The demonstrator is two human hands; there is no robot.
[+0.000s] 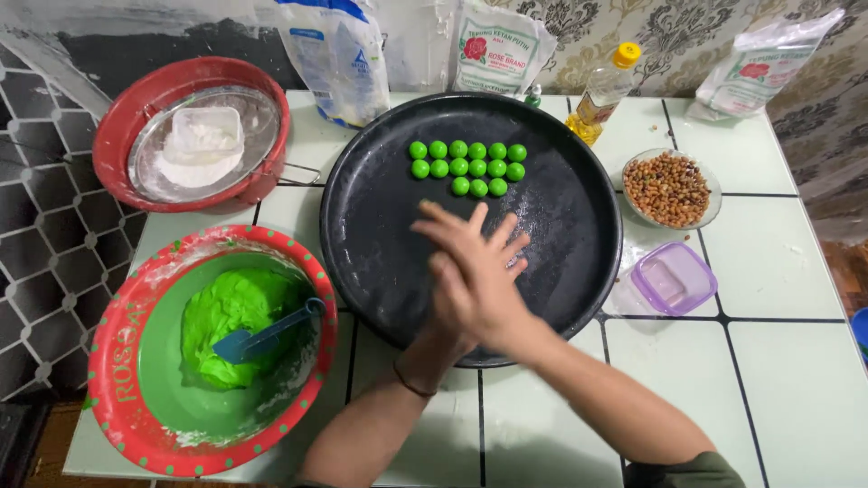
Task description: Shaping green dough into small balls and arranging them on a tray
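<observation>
My two hands are pressed palm to palm over the near part of a big round black tray (579,262). My right hand (470,285) lies on top, its fingers spread toward the upper left. Beneath it is my left hand (508,246), fingertips showing at the upper right and a thin band on its wrist. Anything between the palms is hidden. Several small green dough balls (467,167) sit in neat rows at the tray's far side. To the left, a red-rimmed green bowl (117,343) holds a lump of green dough (226,316) and a blue scoop (267,336).
A red basin (117,117) at the back left holds a sieve with flour and a white tub. Right of the tray stand a glass bowl of peanuts (669,188), a purple-lidded box (674,278) and an oil bottle (604,90). Flour bags lean against the wall.
</observation>
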